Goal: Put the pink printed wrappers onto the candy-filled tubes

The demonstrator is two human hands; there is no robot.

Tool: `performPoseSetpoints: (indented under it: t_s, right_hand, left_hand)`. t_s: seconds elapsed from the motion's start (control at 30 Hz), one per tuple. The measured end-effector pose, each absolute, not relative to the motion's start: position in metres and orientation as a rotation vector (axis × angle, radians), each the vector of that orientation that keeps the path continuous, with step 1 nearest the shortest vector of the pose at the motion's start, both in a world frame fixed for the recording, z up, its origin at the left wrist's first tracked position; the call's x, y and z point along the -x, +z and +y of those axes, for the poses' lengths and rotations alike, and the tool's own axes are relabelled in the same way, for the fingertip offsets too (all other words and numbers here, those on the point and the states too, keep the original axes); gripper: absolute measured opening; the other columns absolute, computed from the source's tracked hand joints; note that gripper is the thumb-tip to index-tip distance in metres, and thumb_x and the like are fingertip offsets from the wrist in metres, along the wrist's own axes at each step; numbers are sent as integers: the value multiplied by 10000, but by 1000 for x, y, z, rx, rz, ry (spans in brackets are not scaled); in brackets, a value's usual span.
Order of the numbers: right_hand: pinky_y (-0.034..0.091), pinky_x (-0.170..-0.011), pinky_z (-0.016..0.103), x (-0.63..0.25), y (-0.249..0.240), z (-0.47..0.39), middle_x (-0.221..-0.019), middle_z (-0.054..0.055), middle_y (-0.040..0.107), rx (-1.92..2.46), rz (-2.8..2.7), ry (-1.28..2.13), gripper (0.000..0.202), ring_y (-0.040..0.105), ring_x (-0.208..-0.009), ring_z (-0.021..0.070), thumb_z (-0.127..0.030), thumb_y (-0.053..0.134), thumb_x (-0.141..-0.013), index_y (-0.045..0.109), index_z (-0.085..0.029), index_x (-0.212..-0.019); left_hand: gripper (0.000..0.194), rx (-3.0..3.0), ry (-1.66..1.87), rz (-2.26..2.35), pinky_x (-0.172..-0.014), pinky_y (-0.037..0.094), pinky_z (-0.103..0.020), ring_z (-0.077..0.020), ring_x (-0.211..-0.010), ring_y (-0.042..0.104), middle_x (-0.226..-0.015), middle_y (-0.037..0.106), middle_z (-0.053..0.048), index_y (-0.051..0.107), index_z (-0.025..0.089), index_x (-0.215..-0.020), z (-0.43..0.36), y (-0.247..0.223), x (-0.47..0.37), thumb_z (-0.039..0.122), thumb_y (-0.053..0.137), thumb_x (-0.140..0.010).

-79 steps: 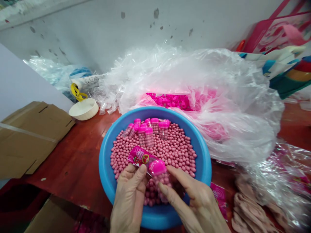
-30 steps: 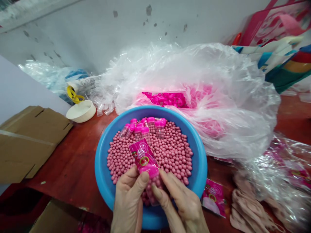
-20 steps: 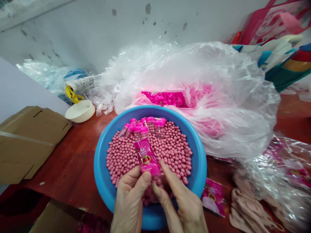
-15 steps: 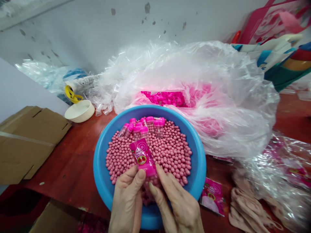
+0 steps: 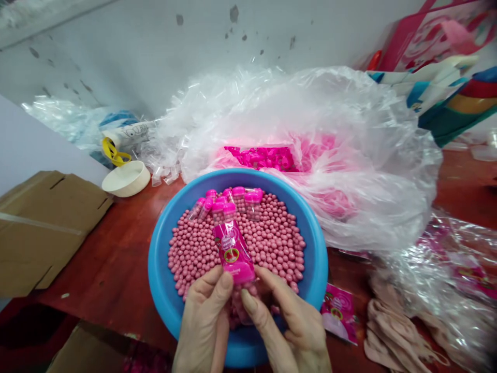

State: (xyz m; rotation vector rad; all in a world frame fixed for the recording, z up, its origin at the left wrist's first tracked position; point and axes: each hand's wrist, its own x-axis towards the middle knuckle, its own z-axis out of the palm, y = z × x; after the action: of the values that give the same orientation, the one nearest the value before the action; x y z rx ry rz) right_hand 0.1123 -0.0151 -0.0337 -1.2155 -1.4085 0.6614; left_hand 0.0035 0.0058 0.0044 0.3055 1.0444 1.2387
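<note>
A blue basin (image 5: 159,269) holds a bed of pink candy balls (image 5: 272,243), and I have both hands over its near side. With thumb and fingers my left hand (image 5: 207,316) pinches the lower left edge of a pink printed plastic sleeve (image 5: 232,248). In my right hand (image 5: 293,321) is a small clear bottle (image 5: 243,305) filled with pink balls, its lower part partly hidden by the fingers. The sleeve's lower end meets the bottle's top, where brighter pink shows. Several clear bottles with pink caps (image 5: 229,209) lie on the balls at the far side.
Behind the basin spreads a large clear plastic bag (image 5: 388,155) with pink caps (image 5: 267,158). A white round lid (image 5: 126,178) and cardboard (image 5: 50,228) are on the left. On the right lie another printed sleeve (image 5: 339,313) and a beige cloth (image 5: 392,331).
The sleeve has tipped more upright and shifted slightly right. My right hand has moved a little right and down, and more of the bottle now shows.
</note>
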Motion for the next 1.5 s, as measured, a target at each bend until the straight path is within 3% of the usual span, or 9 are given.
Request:
performPoseSetpoints:
  t_s: [0.17, 0.43, 0.57, 0.77, 0.87, 1.0, 1.07, 1.2, 1.5]
  right_hand:
    - [571, -798, 220, -107, -37, -16, -1033, 31, 732, 1179, -1403, 567, 367, 703, -845, 151, -153, 625, -827, 607, -202, -1190]
    - [605, -628, 194, -114, -29, -11, -862, 29, 753, 1312, -1424, 672, 313, 714, -658, 136, -218, 624, -843, 618, -163, -1151]
    - [592, -778, 251, -112, -30, -9, -1017, 78, 737, 1239, -1481, 539, 333, 718, -844, 179, -175, 615, -837, 615, -140, -1169]
    - [589, -626, 189, -107, -28, -9, -832, 34, 735, 1264, -1443, 601, 252, 696, -635, 131, -179, 599, -847, 614, -148, -1097]
    - [588, -638, 207, -106, -28, -8, -849, 37, 737, 1270, -1444, 663, 237, 709, -687, 151, -202, 575, -858, 611, -165, -1090]
    - [576, -618, 207, -110, -25, -3, -839, 36, 732, 1207, -1438, 809, 357, 701, -663, 145, -253, 522, -902, 559, -155, -1243]
    - [543, -560, 187, -112, -21, 0, -740, 6, 704, 1196, -1418, 855, 291, 666, -593, 127, -262, 496, -920, 626, -169, -1163]
    - [475, -482, 181, -112, -14, 3, -598, -8, 610, 1190, -1479, 878, 275, 597, -509, 112, -228, 493, -920, 689, -153, -742]
    - [568, -574, 195, -106, -16, 7, -709, 58, 721, 1071, -1540, 493, 224, 688, -599, 147, -133, 484, -903, 701, -111, -955]
  left_hand:
    - [157, -266, 1401, 1111, -661, 552, -256, -155, -602, 668, -639, 738, -27, 760, 183, -658, 6, 5, -6, 253, 854, -553]
    - [122, -348, 1221, 973, -746, 549, -291, -163, -672, 695, -681, 753, -34, 779, 229, -862, 6, 4, -5, 213, 708, -764]
    - [147, -342, 1233, 951, -750, 546, -271, -158, -687, 697, -694, 756, -31, 776, 240, -881, 7, -1, -3, 205, 723, -749]
    - [38, -352, 1221, 992, -703, 550, -234, -145, -633, 694, -641, 742, -14, 776, 219, -739, 5, 1, -5, 229, 740, -732]
    - [30, -306, 1260, 1039, -664, 554, -224, -137, -578, 687, -616, 735, 1, 768, 222, -705, 5, 4, -6, 252, 765, -700]
    - [79, -333, 1342, 1082, -638, 558, -218, -144, -581, 691, -632, 743, 2, 773, 237, -707, 4, 3, -7, 292, 794, -655]
    - [113, -415, 1347, 1140, -648, 562, -227, -159, -617, 697, -670, 758, -11, 782, 246, -746, 2, 0, -6, 304, 796, -650]
    - [183, -588, 1394, 1267, -671, 563, -235, -188, -691, 702, -758, 776, -41, 787, 227, -831, -3, -7, -4, 321, 775, -674]
    - [145, -462, 1460, 1243, -649, 551, -202, -146, -641, 686, -718, 764, -2, 777, 245, -766, 0, -8, -6, 294, 807, -632]
